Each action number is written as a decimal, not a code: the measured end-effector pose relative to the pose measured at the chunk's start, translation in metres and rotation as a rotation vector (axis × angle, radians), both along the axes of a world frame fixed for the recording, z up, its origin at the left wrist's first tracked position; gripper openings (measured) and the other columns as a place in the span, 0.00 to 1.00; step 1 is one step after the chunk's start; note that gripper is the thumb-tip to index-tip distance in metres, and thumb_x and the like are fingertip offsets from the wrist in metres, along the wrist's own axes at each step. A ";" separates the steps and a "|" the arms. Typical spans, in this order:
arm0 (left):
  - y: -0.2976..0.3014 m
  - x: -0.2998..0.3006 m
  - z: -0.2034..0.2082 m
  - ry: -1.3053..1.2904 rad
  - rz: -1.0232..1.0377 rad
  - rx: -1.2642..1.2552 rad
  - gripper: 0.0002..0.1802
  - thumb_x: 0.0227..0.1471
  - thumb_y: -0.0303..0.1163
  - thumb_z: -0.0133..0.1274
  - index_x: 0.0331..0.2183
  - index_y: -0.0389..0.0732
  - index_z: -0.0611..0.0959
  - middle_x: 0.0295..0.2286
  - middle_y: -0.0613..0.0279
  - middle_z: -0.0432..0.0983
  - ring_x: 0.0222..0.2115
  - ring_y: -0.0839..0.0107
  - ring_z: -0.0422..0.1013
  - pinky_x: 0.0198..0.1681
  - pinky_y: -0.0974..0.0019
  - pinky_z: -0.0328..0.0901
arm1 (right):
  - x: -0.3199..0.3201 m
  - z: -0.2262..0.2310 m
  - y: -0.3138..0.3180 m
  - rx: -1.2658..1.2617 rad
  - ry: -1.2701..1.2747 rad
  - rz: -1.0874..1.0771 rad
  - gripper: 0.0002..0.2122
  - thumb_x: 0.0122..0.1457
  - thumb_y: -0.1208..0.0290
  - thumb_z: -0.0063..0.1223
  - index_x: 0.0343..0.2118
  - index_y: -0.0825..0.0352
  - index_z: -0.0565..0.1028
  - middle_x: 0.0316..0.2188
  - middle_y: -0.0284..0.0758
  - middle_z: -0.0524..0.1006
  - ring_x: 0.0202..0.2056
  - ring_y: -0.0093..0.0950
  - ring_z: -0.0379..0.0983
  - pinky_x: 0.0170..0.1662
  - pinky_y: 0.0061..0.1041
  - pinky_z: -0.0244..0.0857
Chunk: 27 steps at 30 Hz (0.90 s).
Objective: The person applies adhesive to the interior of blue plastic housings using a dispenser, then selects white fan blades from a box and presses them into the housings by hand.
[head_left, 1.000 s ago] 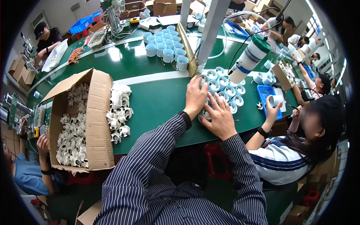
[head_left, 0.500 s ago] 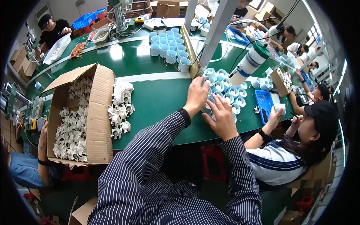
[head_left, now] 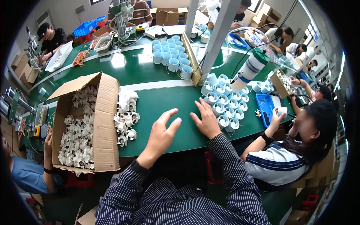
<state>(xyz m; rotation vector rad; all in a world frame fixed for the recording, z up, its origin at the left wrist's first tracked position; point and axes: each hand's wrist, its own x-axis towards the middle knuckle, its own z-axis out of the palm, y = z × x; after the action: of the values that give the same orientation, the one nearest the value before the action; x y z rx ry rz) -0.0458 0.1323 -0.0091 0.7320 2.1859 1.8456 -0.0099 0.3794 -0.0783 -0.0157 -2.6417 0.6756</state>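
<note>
Both of my hands hover above the green bench point(head_left: 165, 101) with nothing in them. My left hand point(head_left: 159, 135) is raised near the front edge, thumb and fingers apart. My right hand point(head_left: 206, 119) has its fingers spread, just left of a cluster of light-blue cups point(head_left: 218, 108). White parts sit inside many of those cups. Left of my hands, a cardboard box point(head_left: 107, 127) lies with its open side showing a heap of white bladed parts point(head_left: 77, 142) like small fan wheels. More such white parts point(head_left: 125, 122) lie loose along the box's right side.
Another group of blue cups point(head_left: 170, 56) stands farther back beside a brass-coloured rail point(head_left: 192, 60). A grey post point(head_left: 217, 41) and a white-and-green cylinder point(head_left: 252, 65) rise behind the near cups. At right, a seated co-worker point(head_left: 277, 157) holds a cup by a blue tray point(head_left: 264, 108).
My hands have come away from the cup cluster. The left moved left and toward me, the right a little left. The near cups show more fully now.
</note>
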 end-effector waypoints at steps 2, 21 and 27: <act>-0.025 0.020 0.002 0.014 0.020 -0.020 0.26 0.67 0.33 0.56 0.61 0.30 0.79 0.56 0.49 0.81 0.60 0.62 0.74 0.65 0.62 0.66 | -0.005 0.000 0.003 0.001 -0.005 -0.014 0.27 0.68 0.62 0.63 0.66 0.69 0.72 0.69 0.54 0.70 0.69 0.50 0.66 0.71 0.42 0.61; -0.087 0.043 -0.057 -0.115 0.049 0.068 0.19 0.59 0.23 0.58 0.52 0.30 0.83 0.48 0.50 0.83 0.49 0.60 0.80 0.57 0.60 0.72 | -0.094 0.039 0.086 0.138 0.100 -0.195 0.15 0.65 0.72 0.54 0.52 0.70 0.81 0.51 0.47 0.83 0.54 0.49 0.77 0.59 0.46 0.70; -0.093 0.041 -0.055 -0.137 0.033 0.080 0.19 0.60 0.22 0.57 0.53 0.29 0.82 0.50 0.51 0.82 0.52 0.63 0.78 0.59 0.62 0.71 | -0.156 0.041 0.104 0.319 -0.233 -0.343 0.16 0.60 0.74 0.52 0.50 0.62 0.82 0.54 0.43 0.80 0.55 0.53 0.73 0.59 0.47 0.69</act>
<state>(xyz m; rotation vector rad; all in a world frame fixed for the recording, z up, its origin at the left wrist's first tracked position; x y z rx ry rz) -0.0044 0.0396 -0.0643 0.5691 2.0619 1.9473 -0.1656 0.4837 -0.0370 -0.4691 -2.8350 0.1430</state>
